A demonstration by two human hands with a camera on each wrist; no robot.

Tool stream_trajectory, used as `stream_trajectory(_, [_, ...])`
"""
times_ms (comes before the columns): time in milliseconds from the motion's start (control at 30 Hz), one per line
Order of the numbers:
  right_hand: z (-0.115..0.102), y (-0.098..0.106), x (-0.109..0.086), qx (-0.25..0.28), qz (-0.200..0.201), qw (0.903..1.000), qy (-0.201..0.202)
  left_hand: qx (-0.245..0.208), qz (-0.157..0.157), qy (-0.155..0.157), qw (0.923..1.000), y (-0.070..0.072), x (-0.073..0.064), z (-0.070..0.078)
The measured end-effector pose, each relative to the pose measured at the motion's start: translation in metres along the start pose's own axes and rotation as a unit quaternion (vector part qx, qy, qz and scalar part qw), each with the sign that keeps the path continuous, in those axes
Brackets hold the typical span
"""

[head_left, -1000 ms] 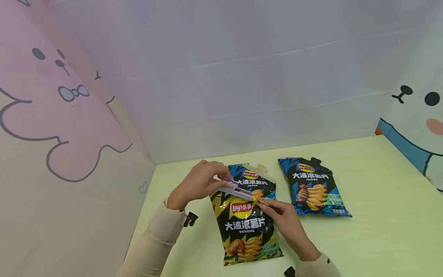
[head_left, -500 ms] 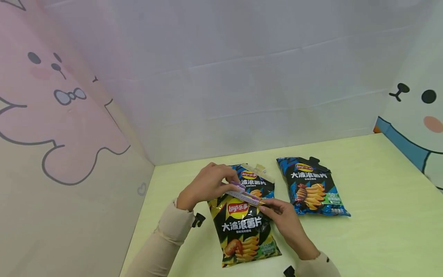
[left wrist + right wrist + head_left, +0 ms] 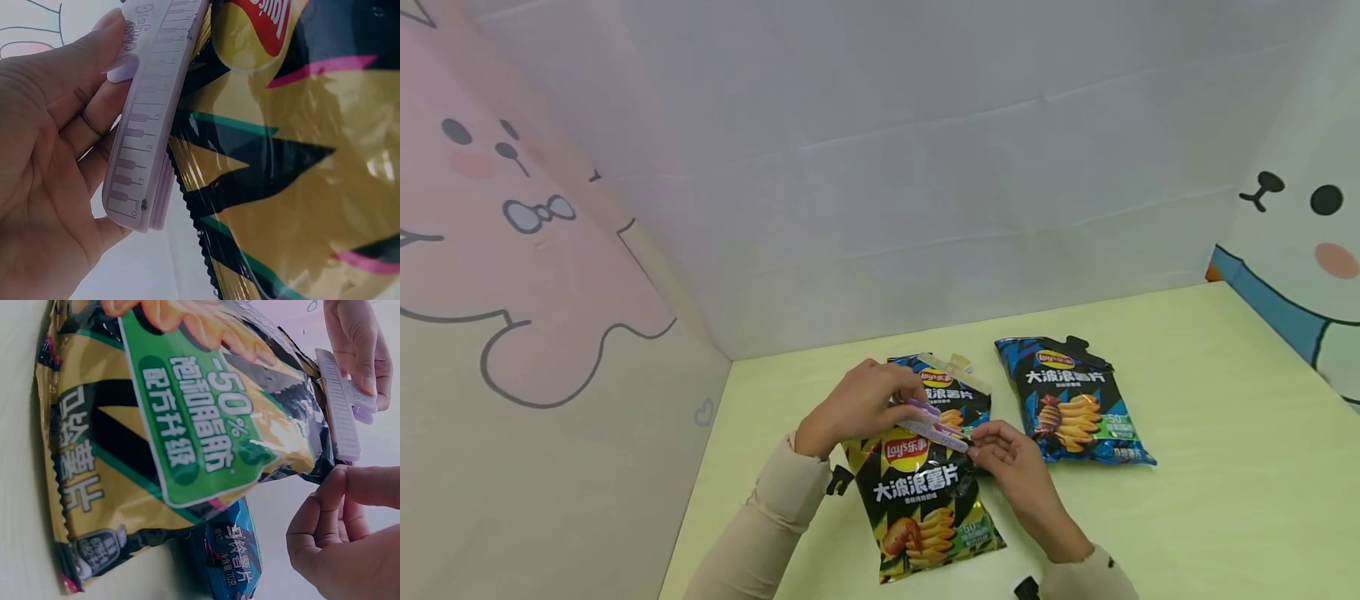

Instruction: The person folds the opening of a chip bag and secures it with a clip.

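In the head view my left hand (image 3: 863,403) holds a pale purple bag clip (image 3: 934,433) between thumb and fingers. The clip lies across the top edge of a gold-and-black chip bag (image 3: 917,504). The left wrist view shows ruler marks on its long bar (image 3: 147,134), beside the bag's crimped edge. My right hand (image 3: 1017,463) pinches the bag's top right corner at the end of the clip. The right wrist view shows that corner between right thumb and finger, touching or nearly touching the clip (image 3: 340,406). Whether the clip is fastened, I cannot tell.
Behind the gold bag lies a blue chip bag (image 3: 942,392), partly covered, with a pale yellowish clip (image 3: 953,372) across its top. To the right lies another blue chip bag (image 3: 1073,410) with a black clip (image 3: 1077,350). A light green table (image 3: 1210,467) meets cloth walls behind and at left.
My left hand has moved to the right with the clip, bringing the clip's end up to my right fingers. The bag's yellow corner is now covered there. My right hand has barely moved.
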State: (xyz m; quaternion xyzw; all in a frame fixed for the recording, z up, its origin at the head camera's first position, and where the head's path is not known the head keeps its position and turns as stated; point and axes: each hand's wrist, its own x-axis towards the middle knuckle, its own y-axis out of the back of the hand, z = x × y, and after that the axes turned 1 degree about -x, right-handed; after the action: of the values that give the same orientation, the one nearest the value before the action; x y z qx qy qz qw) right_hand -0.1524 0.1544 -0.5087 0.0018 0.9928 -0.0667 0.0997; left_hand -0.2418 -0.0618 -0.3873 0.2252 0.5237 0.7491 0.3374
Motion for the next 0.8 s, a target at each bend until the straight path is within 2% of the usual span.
stream_trajectory(400, [0.0057, 0.0015, 0.0009, 0.037, 0.001, 0.9993, -0.006, -0.002, -0.006, 0.01, 0.9999, -0.0057, 0.0023, -0.0001])
stream_trajectory(600, [0.0053, 0.0022, -0.0005, 0.041, 0.0, 0.9991, -0.013, -0.016, -0.011, 0.013, 0.9997, -0.0064, 0.0022, -0.0005])
stream_trajectory(800, [0.0068, 0.0026, -0.0026, 0.038, -0.001, 0.9991, -0.02, -0.01, -0.009, 0.027, 0.9995, -0.008, 0.0019, -0.0007])
